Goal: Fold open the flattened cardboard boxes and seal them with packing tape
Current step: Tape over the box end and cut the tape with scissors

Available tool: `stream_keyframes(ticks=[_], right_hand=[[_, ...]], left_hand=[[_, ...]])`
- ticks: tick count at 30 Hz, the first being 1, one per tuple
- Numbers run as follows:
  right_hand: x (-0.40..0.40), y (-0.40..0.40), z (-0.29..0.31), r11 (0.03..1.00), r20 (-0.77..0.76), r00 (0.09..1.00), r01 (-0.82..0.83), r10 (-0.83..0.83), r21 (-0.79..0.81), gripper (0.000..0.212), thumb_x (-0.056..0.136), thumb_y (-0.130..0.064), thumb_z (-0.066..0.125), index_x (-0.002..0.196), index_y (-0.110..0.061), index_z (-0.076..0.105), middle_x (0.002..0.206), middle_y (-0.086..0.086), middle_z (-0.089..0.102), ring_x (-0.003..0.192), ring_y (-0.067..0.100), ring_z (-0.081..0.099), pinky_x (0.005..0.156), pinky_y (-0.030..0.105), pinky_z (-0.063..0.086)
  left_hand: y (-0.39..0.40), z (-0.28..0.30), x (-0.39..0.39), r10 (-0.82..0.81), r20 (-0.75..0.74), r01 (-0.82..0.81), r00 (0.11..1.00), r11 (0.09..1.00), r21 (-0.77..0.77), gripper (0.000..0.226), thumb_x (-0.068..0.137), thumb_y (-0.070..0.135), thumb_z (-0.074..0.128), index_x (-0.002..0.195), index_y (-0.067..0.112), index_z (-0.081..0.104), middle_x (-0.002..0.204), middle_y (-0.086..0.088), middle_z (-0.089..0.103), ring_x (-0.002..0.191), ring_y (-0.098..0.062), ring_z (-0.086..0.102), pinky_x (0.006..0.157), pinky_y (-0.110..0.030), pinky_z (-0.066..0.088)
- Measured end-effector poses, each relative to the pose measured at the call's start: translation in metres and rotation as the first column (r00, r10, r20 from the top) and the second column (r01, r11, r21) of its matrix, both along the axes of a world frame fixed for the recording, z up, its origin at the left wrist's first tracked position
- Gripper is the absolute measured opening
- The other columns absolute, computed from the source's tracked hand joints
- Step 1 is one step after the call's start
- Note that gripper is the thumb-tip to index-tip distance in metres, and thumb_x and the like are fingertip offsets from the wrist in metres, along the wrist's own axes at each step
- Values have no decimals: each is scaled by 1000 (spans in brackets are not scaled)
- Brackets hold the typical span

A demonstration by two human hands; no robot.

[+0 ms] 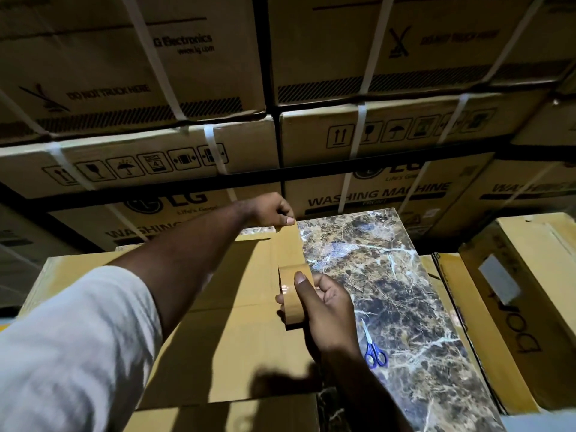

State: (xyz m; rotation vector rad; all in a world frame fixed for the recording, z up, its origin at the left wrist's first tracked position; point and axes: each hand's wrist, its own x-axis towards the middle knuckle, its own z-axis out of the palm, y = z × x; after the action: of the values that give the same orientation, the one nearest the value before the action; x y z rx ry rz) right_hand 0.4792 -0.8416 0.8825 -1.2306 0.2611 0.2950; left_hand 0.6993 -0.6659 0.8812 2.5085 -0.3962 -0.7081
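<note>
Box (237, 322) lies flat on marble table (389, 275), flaps closed. L hand (274, 210) at box's far edge, fingers curled, pinching free end of tape strip (289, 244) w/ thumb + forefinger. Strip runs taut from there back along box's right edge to tape roll (294, 297). R hand (324, 307) grips roll just right of box, thumb on top, fingers wrapped round its side. Blue-handled scissors (374, 350) on table right of box, near R wrist, blades closed. Flat cartons (505, 307) further right of box. Strapped LG cartons (140, 157) stacked beyond box's far edge.
</note>
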Motion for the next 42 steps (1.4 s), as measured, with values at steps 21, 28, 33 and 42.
stream_keyframes(ticks=[21,28,33,42], right_hand=[[-14,10,1,989,63,990,128,-123,-74,40,88,-46,71,86,-8,63,77,21,76,65,24,72,66,39,54],[-17,13,-4,967,111,973,215,-201,-135,46,96,-47,65,77,-5,59,66,11,73,58,23,67,60,39,52],[-23,18,2,942,135,968,239,-212,-237,52,101,-37,67,72,4,53,54,0,58,49,9,59,51,30,50],[-97,-13,20,889,55,984,177,-169,-423,24,98,-32,72,87,-12,75,79,-1,76,72,16,69,74,34,51]], left_hand=[[-17,-14,-28,269,26,-268,963,939,214,89,96,36,71,165,17,17,157,-15,46,133,-30,54,98,-36,49],[3,-26,-93,324,125,-300,938,937,-178,64,101,67,43,70,15,61,68,-6,64,60,-21,57,63,-31,41],[5,-27,-100,288,191,-263,939,954,-144,39,105,53,50,108,24,77,105,8,76,95,-15,67,91,-37,51],[2,-26,-94,230,214,-230,949,973,-27,43,111,46,34,116,27,72,115,6,74,125,-16,58,124,-53,-7]])
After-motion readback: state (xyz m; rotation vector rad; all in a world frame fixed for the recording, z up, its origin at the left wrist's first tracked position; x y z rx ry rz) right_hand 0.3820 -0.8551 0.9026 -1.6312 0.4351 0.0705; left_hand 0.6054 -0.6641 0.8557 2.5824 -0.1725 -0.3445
